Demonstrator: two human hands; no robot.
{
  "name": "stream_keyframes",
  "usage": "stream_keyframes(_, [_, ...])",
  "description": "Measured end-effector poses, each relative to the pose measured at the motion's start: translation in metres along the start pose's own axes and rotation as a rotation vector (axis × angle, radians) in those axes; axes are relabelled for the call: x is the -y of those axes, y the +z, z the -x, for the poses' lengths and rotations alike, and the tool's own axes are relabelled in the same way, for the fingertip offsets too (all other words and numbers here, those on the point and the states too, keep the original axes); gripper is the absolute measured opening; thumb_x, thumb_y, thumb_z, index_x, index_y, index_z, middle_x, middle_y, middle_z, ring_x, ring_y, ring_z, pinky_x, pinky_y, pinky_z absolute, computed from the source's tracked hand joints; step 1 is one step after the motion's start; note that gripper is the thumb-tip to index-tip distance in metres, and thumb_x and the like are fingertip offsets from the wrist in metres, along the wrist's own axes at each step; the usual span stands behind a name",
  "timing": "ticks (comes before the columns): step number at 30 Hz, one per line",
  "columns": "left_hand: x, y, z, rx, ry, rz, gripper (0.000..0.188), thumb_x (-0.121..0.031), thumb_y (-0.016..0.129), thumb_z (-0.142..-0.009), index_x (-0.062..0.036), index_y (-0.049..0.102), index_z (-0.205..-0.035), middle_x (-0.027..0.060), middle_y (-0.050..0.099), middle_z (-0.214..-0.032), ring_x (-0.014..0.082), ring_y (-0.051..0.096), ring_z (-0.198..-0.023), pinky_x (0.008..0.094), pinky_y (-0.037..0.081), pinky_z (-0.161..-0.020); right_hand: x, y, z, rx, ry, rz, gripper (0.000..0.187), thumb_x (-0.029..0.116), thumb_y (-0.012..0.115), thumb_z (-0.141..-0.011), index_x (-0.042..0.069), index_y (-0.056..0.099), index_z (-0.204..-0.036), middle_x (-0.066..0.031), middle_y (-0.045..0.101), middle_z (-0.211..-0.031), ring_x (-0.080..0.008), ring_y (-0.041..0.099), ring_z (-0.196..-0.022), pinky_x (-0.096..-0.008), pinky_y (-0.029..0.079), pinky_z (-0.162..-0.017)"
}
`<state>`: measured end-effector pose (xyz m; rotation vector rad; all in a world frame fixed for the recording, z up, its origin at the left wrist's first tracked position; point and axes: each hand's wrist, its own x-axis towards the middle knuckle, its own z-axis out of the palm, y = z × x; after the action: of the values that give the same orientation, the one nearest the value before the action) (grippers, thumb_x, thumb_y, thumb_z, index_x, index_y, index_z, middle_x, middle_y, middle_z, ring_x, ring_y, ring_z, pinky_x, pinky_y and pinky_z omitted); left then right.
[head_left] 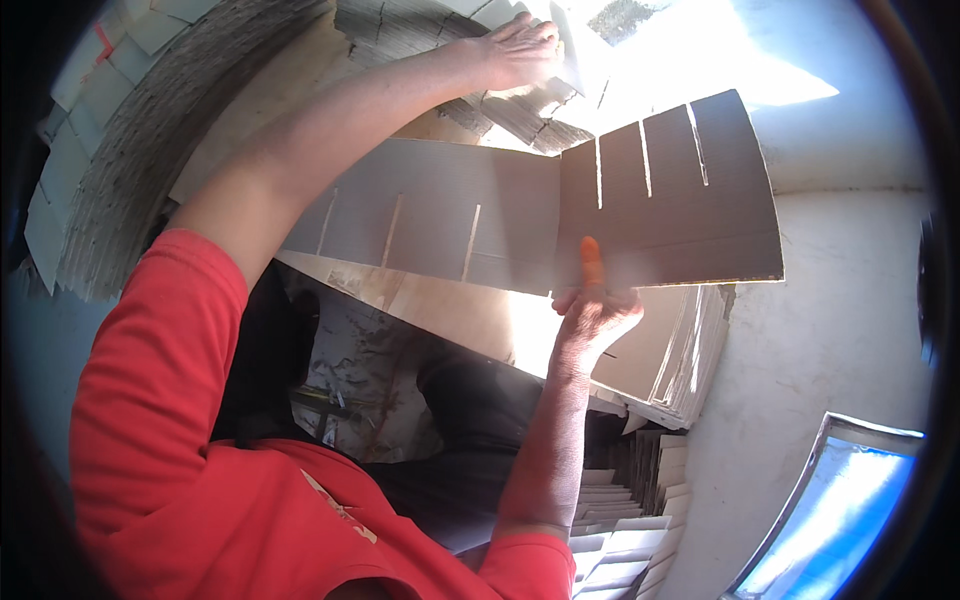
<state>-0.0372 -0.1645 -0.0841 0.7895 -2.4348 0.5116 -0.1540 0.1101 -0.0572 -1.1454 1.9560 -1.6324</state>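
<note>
My right hand (600, 310) grips the lower edge of a slotted cardboard sheet (670, 215), with an orange cover on one finger pressed against its face. The sheet's right part stands tilted, its slots cut down from the top edge. A left part (430, 210) meets it at an upright line and has slots running up from the bottom edge; I cannot tell if this is a fold or a second sheet. My left hand (520, 55) is stretched out at the far side, fingers curled over pale cardboard pieces. Glare hides what they close on.
A long curved row of stacked cardboard (150, 130) stands at the left. More stacks (420, 40) lie at the far side. A wooden board (440, 315) runs beneath the sheet, with cardboard bundles (690, 360) at its right end and more (630, 530) below. A white wall (800, 330) rises on the right.
</note>
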Motion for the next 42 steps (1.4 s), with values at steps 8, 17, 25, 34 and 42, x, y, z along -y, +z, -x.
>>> stream_keyframes(8, [-0.001,0.0,-0.006,0.045,0.084,0.057,0.011,-0.008,0.06,-0.078,-0.0015,0.057,-0.086,0.0078,0.057,-0.087,0.0211,0.055,-0.091,0.0349,0.051,-0.077,0.0,0.002,-0.002,-0.025,-0.008,0.026,0.021,0.014,0.068,-0.086,0.003,0.066,-0.068,0.0002,0.045,-0.039,-0.0071,0.042,-0.034,-0.0248,0.03,-0.036])
stream_keyframes(17, [-0.012,-0.026,-0.008,0.171,0.236,0.118,0.019,-0.008,0.058,-0.083,0.0025,0.059,-0.099,0.0093,0.058,-0.105,0.0201,0.057,-0.095,0.029,0.055,-0.079,-0.005,-0.003,0.0,-0.046,-0.067,0.023,0.024,0.012,0.067,-0.087,0.004,0.064,-0.064,0.0002,0.046,-0.04,-0.0067,0.042,-0.034,-0.0245,0.029,-0.036])
stream_keyframes(25, [-0.043,-0.044,0.017,0.066,0.431,-0.156,0.034,-0.009,0.063,-0.071,0.0065,0.063,-0.102,0.0132,0.057,-0.108,0.0191,0.055,-0.093,0.0253,0.054,-0.067,-0.002,-0.003,-0.002,-0.019,-0.068,-0.04,0.018,-0.004,0.054,-0.089,-0.001,0.063,-0.074,-0.0022,0.05,-0.043,-0.0055,0.044,-0.035,-0.022,0.032,-0.035])
stream_keyframes(34, [-0.084,-0.076,0.047,-0.037,0.511,-0.114,0.01,-0.01,0.067,-0.057,-0.0033,0.061,-0.059,0.0047,0.051,-0.08,0.0163,0.046,-0.078,0.023,0.045,-0.049,0.001,-0.008,-0.007,0.038,0.068,0.155,0.036,0.03,0.064,-0.091,-0.001,0.063,-0.073,-0.0029,0.05,-0.042,-0.0081,0.045,-0.037,-0.0243,0.034,-0.039])
stream_keyframes(42, [-0.113,-0.129,0.077,0.098,0.623,-0.245,0.022,-0.016,0.07,-0.06,0.0033,0.06,-0.064,0.0016,0.044,-0.065,0.0127,0.045,-0.067,0.0204,0.033,-0.041,0.011,-0.009,-0.009,-0.069,-0.113,0.216,0.019,0.016,0.065,-0.09,-0.001,0.067,-0.081,-0.0017,0.053,-0.043,-0.0054,0.05,-0.04,-0.0216,0.037,-0.042])
